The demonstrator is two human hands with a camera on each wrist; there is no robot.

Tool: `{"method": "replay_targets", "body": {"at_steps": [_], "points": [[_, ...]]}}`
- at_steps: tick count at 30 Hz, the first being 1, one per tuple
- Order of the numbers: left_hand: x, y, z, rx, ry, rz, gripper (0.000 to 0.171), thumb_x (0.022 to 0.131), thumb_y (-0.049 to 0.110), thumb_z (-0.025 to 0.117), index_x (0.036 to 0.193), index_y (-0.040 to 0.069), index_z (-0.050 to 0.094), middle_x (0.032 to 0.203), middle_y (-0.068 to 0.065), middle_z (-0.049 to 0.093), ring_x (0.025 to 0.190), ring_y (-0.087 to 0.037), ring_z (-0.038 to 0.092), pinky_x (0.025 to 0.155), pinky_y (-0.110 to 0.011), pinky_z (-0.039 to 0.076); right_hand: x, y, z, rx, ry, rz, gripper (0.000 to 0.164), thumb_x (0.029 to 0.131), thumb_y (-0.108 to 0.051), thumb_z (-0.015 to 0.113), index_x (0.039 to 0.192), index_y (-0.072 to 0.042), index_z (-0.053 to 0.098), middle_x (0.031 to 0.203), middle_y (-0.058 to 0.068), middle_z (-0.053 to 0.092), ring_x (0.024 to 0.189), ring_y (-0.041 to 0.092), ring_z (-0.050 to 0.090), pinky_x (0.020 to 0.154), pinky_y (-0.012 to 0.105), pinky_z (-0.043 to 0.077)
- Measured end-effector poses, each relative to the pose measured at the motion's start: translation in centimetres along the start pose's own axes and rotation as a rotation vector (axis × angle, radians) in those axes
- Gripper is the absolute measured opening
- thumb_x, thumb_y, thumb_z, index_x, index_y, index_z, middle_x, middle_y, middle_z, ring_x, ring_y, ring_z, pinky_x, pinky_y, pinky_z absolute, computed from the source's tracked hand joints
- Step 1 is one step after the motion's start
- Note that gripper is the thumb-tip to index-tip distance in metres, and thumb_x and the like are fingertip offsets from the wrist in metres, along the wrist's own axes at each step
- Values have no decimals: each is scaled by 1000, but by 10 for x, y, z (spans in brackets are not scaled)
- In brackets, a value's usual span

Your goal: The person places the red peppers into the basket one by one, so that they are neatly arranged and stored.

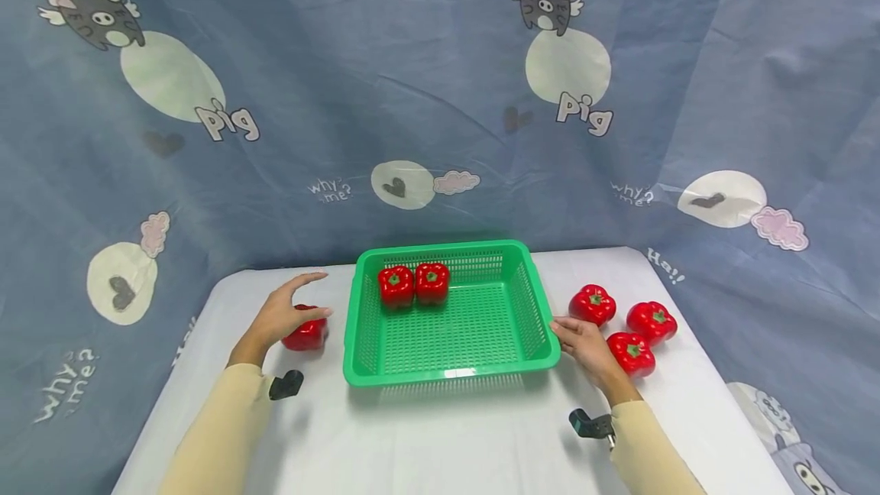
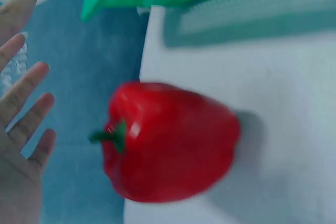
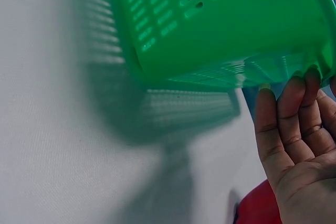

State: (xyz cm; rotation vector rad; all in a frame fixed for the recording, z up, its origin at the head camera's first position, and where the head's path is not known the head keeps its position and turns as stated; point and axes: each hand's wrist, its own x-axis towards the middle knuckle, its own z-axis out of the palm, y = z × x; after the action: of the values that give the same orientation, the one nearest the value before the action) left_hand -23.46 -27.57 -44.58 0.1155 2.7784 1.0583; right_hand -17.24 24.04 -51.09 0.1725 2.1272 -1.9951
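A green plastic basket (image 1: 440, 369) stands in the middle of the white table, with two red bell peppers (image 1: 396, 286) side by side in its back left part. My right hand (image 1: 584, 346) grips the basket's right rim; in the right wrist view its fingertips reach under the green edge (image 3: 236, 51). On the left, my left hand (image 1: 282, 317) is held with thumb and fingers spread wide, above another red bell pepper (image 1: 309, 338). The left wrist view shows that pepper (image 2: 173, 142) lying with its green stem sideways, apart from the fingers (image 2: 31, 116).
Three more red bell peppers (image 1: 632, 354) lie right of the basket, close to my right hand. The white table (image 1: 440, 441) meets a blue patterned curtain (image 1: 440, 98) at its back and sides.
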Motion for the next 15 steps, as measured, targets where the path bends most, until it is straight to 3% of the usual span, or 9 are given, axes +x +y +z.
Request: {"method": "replay_targets", "body": {"at_steps": [4,9,15], "points": [[-4,-14,3,-20,-7,-45,80,80,32,79,147,17,38,151,-25,26,135,-50,21,95,-67,38,-1,-1,-1,4,3,2,45,100,-17,55,133,13,47,123,24,60,95,15,66,83,22,53],[-7,-28,8,-43,0,-63,80,78,31,81,145,15,39,150,-25,25,135,-51,19,95,-68,37,-1,-1,-2,-6,3,4,45,100,-18,55,133,12,47,123,23,61,99,20,65,85,22,53],[-9,-41,15,-46,17,-84,78,76,25,82,142,11,43,149,-25,26,134,-51,19,94,-65,41,-1,0,0,-12,9,11,45,100,-19,55,132,11,49,121,21,63,95,15,66,83,22,52]]}}
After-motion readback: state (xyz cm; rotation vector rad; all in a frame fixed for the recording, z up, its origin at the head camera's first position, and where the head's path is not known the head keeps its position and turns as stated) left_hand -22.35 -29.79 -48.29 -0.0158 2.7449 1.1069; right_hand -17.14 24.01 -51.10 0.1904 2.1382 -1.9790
